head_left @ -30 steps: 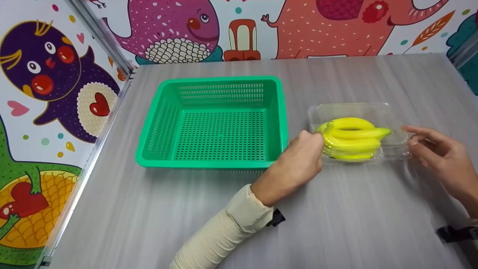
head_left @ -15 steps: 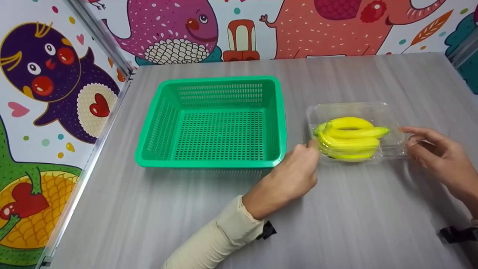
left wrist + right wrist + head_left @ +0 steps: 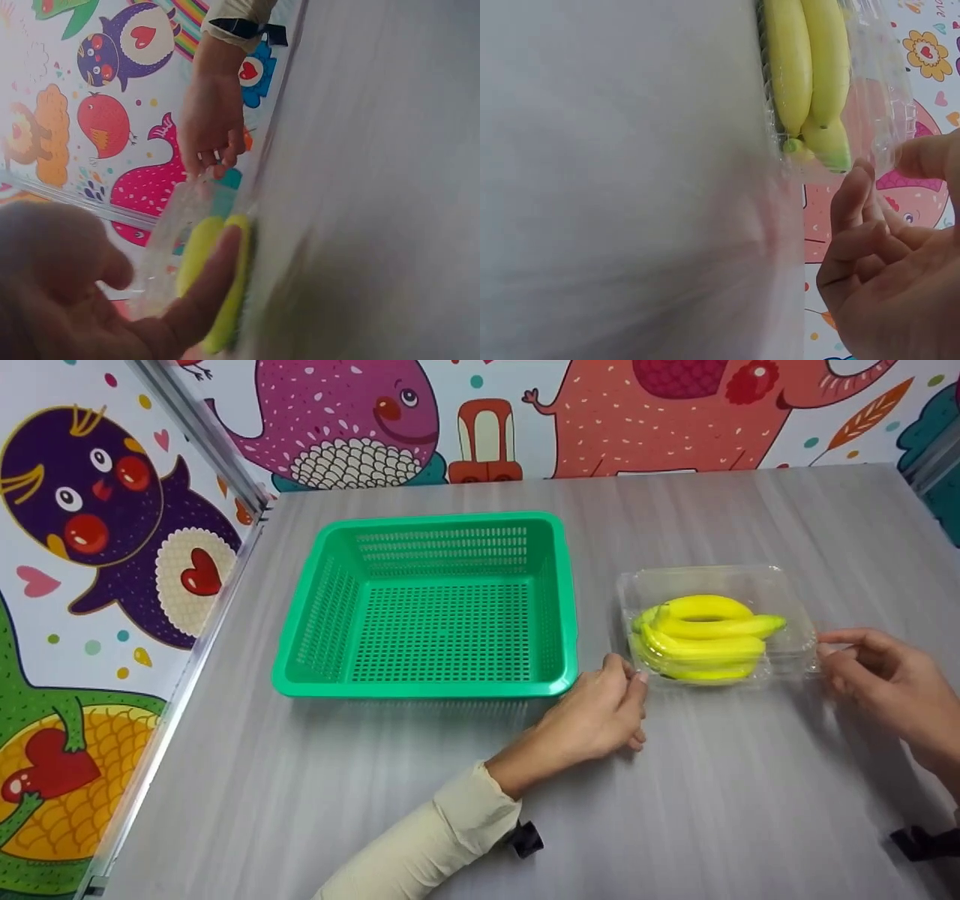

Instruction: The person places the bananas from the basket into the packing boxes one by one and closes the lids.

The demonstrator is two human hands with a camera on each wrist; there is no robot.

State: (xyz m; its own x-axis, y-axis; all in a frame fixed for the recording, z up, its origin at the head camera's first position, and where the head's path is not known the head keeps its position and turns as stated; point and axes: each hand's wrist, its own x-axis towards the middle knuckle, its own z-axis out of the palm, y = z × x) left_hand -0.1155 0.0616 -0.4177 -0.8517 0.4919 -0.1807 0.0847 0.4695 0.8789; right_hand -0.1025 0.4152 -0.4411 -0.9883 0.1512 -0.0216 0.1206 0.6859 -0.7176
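Note:
A clear plastic clamshell container (image 3: pixel 787 622) lies on the table to the right of the green basket, with yellow bananas (image 3: pixel 705 649) inside. My right hand (image 3: pixel 892 682) pinches the container's right end between thumb and forefinger, its other fingers loosely bent. My left hand (image 3: pixel 592 716) is at the container's lower left corner, between it and the basket. In the left wrist view, the left thumb (image 3: pixel 214 281) is straight and stands apart from the fingers, with nothing gripped between them. Whether the lid is fully fastened I cannot tell.
A green perforated basket (image 3: pixel 300 688) stands on the grey wood-grain table (image 3: pixel 697 810), left of the container, with nothing in it. Walls with cartoon animals (image 3: pixel 667 420) border the table at the back and left.
My left hand has let go of the container's left edge, lowered slightly and turned, its thumb now showing. The right forefinger has slid down the right end. The container has barely moved.

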